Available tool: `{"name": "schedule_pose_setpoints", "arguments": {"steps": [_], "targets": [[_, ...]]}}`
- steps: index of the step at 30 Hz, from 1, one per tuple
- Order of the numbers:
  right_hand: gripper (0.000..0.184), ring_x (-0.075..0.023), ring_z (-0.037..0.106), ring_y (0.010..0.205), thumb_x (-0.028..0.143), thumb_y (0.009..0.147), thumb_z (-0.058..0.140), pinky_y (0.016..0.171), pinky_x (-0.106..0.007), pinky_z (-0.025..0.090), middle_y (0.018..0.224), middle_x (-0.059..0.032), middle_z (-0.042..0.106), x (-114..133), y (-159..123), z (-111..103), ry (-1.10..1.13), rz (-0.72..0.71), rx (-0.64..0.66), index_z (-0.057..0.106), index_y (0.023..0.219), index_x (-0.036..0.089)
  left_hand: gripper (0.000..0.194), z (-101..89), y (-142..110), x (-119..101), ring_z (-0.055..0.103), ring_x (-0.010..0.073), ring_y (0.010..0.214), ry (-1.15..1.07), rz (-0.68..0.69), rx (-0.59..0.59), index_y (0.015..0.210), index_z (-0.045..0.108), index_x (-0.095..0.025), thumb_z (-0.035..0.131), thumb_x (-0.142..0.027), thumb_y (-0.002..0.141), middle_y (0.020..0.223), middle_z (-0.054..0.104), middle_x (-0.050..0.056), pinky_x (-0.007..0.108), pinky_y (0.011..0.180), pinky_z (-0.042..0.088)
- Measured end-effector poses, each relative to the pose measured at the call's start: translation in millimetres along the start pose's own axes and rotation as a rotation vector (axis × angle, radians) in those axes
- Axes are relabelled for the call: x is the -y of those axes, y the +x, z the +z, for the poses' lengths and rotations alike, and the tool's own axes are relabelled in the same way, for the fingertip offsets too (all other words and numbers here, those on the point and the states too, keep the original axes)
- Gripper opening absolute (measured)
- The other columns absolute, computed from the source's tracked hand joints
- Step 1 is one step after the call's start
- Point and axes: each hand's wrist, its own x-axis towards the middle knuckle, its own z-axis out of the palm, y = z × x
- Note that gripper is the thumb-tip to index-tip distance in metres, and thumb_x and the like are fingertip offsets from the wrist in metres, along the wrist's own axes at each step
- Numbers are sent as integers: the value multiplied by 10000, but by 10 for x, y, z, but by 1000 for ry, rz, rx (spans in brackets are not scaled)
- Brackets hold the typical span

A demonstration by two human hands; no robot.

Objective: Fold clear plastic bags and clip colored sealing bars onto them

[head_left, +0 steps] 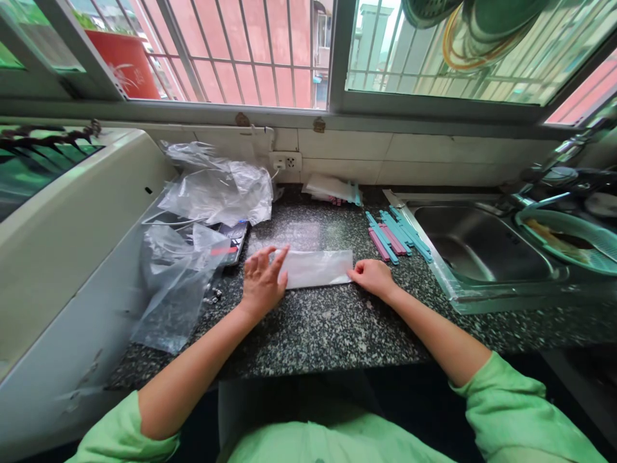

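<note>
A flat, whitish plastic bag [315, 268] lies lengthwise on the speckled counter in front of me. At its left end is my left hand [263, 276], with its fingers and thumb spread apart over or beside the edge. My right hand [373, 278] is closed, pinching the bag's lower right corner. Just beyond the right hand lie several blue strips [400, 228] and pink strips [393, 239] in a loose, slanted group. Against the back wall rests a small stack of filled clear bags [332, 188], with blue and pink showing inside.
Crumpled clear plastic bags [216, 190] cover the counter's left side, partly over a dark box [236, 239]. Small shiny pieces [213, 295] lie near my left wrist. A metal sink [482, 244] with a green basket [573, 241] is at right. A wall socket [286, 161] has a plug in it.
</note>
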Motion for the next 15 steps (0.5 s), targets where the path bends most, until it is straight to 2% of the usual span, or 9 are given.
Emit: {"name": "schedule_pose_setpoints", "arguments": {"steps": [2,4,6,8,11,15], "targets": [[255,-119,546,568,386,740,547,509,-218,270,618,-1,660,-19,41,-11,20,-67,34,648,588,208,312,-85,89,-99,489,258,1073,-54,229,4,1076,590,-240,505,-177,782,1149,563,94,416,901,377],[233,-111,534,570,374,734,572,518,-214,274,635,0,659,-32,107,-28,33,-149,84,651,602,199,235,-138,209,-214,522,219,992,-171,422,140,995,620,-219,477,-187,810,1078,598,78,377,855,417],[214,-108,520,573,363,725,599,520,-213,270,640,-3,654,-32,186,-49,29,-227,134,655,613,190,218,-138,312,-312,536,199,936,-260,493,280,979,625,-208,469,-215,827,1042,613,71,351,806,442],[197,-106,508,573,355,716,622,523,-212,264,638,-3,648,-17,263,-67,16,-297,171,657,623,184,218,-88,357,-370,545,193,915,-313,499,391,978,632,-205,478,-234,827,1055,608,72,333,778,452],[188,-102,495,571,352,707,644,529,-210,261,639,-3,644,24,349,-81,0,-369,193,655,629,182,233,28,302,-383,563,180,846,-329,429,507,988,641,-196,492,-233,813,1020,602,82,302,725,460],[198,-103,500,580,377,685,668,529,-209,263,653,2,648,81,410,-80,-5,-356,205,651,639,186,231,125,151,-347,561,165,779,-325,327,551,964,648,-194,475,-225,815,877,598,63,273,693,450]]}}
